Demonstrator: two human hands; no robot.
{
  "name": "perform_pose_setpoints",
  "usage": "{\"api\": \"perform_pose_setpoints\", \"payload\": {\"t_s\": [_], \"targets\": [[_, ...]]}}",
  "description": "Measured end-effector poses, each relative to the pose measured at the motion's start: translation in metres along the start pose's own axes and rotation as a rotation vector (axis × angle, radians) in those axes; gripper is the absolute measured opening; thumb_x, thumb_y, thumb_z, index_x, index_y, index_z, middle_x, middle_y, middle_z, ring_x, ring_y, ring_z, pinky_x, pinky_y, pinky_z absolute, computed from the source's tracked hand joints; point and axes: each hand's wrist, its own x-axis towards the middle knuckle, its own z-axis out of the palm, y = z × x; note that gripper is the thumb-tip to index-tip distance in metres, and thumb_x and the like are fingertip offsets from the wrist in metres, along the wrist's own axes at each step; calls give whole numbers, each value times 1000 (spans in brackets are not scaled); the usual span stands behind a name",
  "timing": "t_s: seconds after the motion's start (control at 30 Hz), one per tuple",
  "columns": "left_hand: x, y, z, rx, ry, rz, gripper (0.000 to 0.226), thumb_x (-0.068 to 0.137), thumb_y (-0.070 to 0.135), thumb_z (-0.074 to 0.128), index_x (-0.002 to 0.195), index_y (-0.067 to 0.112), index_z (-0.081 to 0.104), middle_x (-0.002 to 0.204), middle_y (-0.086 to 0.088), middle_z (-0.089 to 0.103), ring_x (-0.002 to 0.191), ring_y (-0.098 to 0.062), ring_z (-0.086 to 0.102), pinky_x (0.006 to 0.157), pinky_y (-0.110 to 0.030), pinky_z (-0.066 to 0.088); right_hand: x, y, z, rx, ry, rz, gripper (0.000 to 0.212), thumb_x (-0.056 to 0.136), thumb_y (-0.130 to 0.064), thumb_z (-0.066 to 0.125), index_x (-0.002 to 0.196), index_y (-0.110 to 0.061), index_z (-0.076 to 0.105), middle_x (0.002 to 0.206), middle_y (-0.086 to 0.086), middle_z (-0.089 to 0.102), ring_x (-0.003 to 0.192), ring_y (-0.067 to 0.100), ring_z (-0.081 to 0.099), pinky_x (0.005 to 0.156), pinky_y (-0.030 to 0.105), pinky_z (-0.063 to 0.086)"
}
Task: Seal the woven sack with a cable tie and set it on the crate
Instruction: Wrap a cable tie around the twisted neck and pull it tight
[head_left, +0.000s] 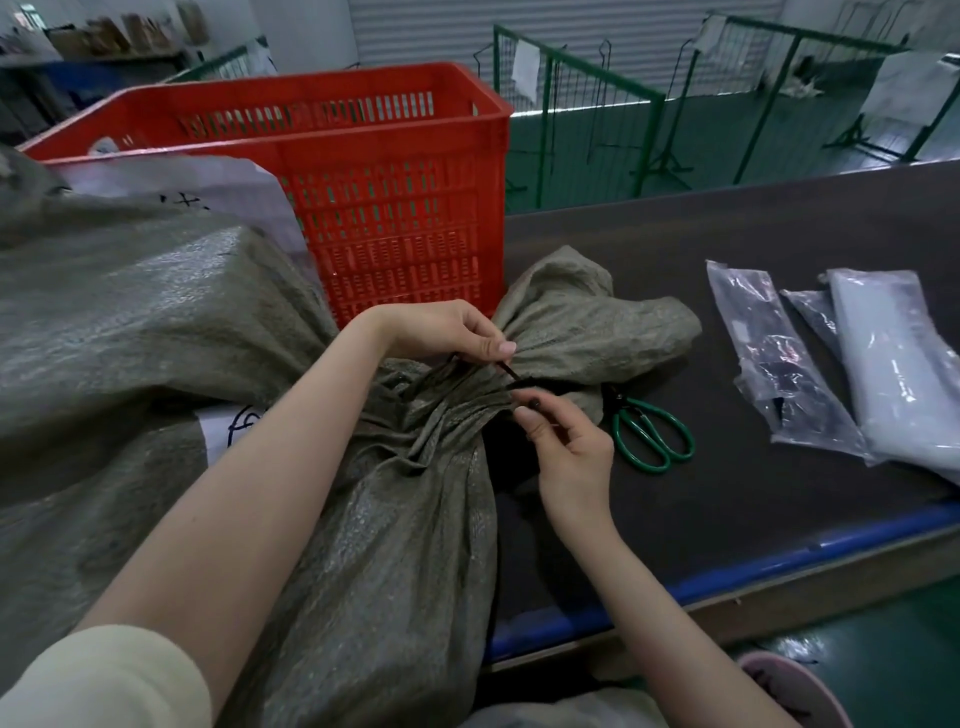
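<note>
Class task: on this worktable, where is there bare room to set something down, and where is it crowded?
Bare tabletop lies behind the scissors, between the red crate and the plastic packets; another patch runs from scissors to blue edge. Crowded: the left, filled by the woven sack and both hands.

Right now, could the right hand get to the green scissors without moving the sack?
Probably yes. The right hand pinches the cable tie at the sack neck, and the scissors lie just beside it on bare table, handles uncovered; only the blades tuck under the sack.
</note>
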Motion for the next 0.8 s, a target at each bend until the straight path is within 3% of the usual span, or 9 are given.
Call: {"api": "perform_pose_setpoints", "payload": {"t_s": [0.03, 0.1, 0.2, 0.27, 0.33, 0.43, 0.53, 0.63, 0.8], "targets": [[0, 0, 0, 5, 7, -3, 52, 53, 72, 70, 71, 24, 73, 72, -5, 60, 85, -27, 38, 75, -42, 28, 0, 0, 1, 7, 11, 7, 31, 82, -2, 63, 82, -34, 66, 86, -6, 68, 87, 4, 63, 81, 15, 49], [-2, 1, 0, 36, 30, 8, 42, 62, 66, 69, 66, 24, 70, 73, -8, 51, 71, -25, 40, 68, -36, 30, 0, 0, 2, 14, 13, 6, 32, 81, -1, 63, 81, -33, 66, 86, -7, 68, 86, 2, 64, 82, 14, 49], [-5, 4, 0, 59, 68, 13, 27, 78, 43, 64, 53, 33, 69, 50, 16, 53, 51, -13, 46, 59, -17, 32, 0, 1, 3, 29, -2, 0, 30, 82, -2, 62, 82, -32, 67, 87, -6, 68, 87, 3, 64, 83, 16, 49], [-4, 3, 1, 69, 67, 14, 21, 68, 50, 66, 56, 33, 70, 52, 14, 49, 56, -21, 35, 60, -26, 29, 0, 2, 4, 33, -4, 7, 30, 82, -3, 62, 83, -32, 67, 88, -4, 69, 89, 7, 64, 85, 19, 50], [-2, 3, 2, 72, 64, 9, 21, 64, 53, 67, 58, 33, 71, 56, 7, 46, 57, -18, 30, 59, -29, 26, 0, 3, 5, 33, -2, 3, 30, 82, -3, 63, 84, -33, 67, 89, -3, 69, 91, 10, 65, 87, 23, 50], [-1, 4, 6, 96, 67, -9, 19, 77, 42, 67, 60, 34, 71, 55, 13, 56, 53, -4, 45, 61, -18, 31, 0, 6, 8, 22, 6, 3, 28, 82, -5, 63, 87, -33, 67, 90, -2, 69, 91, 12, 65, 88, 27, 50], [1, 4, 9, 97, 26, 2, 14, 81, 31, 66, 71, 25, 74, 69, 14, 70, 70, 5, 62, 76, -14, 44, 0, 8, 10, -4, 17, 7, 22, 82, -6, 63, 95, -24, 67, 88, -1, 68, 89, 10, 64, 86, 24, 49], [0, 4, 9, 87, 41, 3, 14, 77, 37, 68, 72, 25, 75, 76, 8, 72, 78, -1, 62, 83, -22, 44, 0, 10, 11, -25, 43, -11, 22, 82, -6, 63, 98, -21, 66, 86, -10, 65, 84, -3, 61, 83, 16, 47], [-1, 2, 8, 91, 50, -1, 19, 83, 30, 65, 66, 32, 74, 64, 19, 69, 65, 11, 60, 73, -14, 39, -1, 11, 11, -38, 46, -36, 22, 83, -4, 63, 98, -20, 65, 85, -11, 63, 81, -9, 59, 80, 10, 45]]}}
